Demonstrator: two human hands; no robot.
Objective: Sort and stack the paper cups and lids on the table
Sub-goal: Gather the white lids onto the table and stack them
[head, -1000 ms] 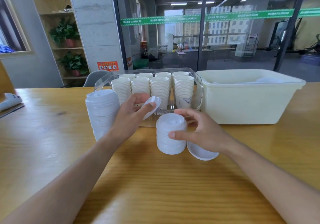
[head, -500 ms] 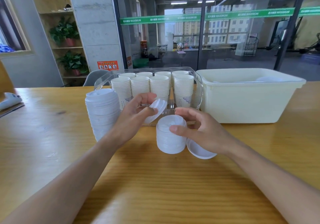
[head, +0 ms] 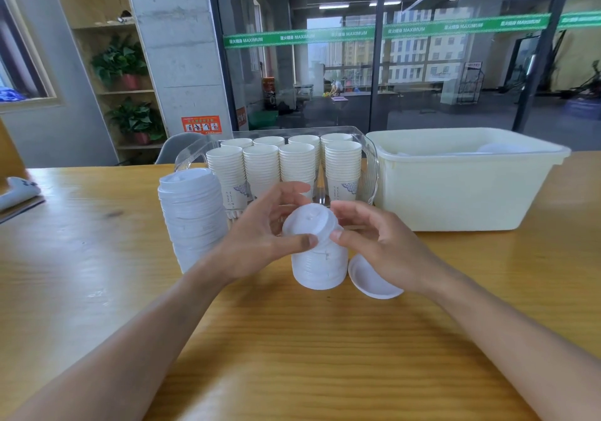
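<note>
A short stack of white lids point(head: 320, 266) stands on the wooden table point(head: 292, 355) in front of me. One white lid point(head: 309, 220) sits tilted on top of it. My left hand point(head: 263, 236) pinches that lid from the left with thumb and fingers. My right hand point(head: 380, 241) holds its right edge with thumb and fingers. A single lid point(head: 370, 282) lies upside down just right of the stack, partly under my right hand. A taller stack of lids point(head: 193, 215) stands to the left. Several stacks of paper cups point(head: 279, 166) fill a clear tray point(head: 372, 166) behind.
A cream plastic bin point(head: 455, 189) stands at the right, with some white pieces showing inside. A white device point(head: 18, 191) lies at the table's left edge. A grey chair back point(head: 175, 147) shows behind the table, with glass walls and shelves of plants beyond.
My left hand has carried the lid rightwards and down onto the short stack. My right hand has risen from the stack's side to the lid's right edge.
</note>
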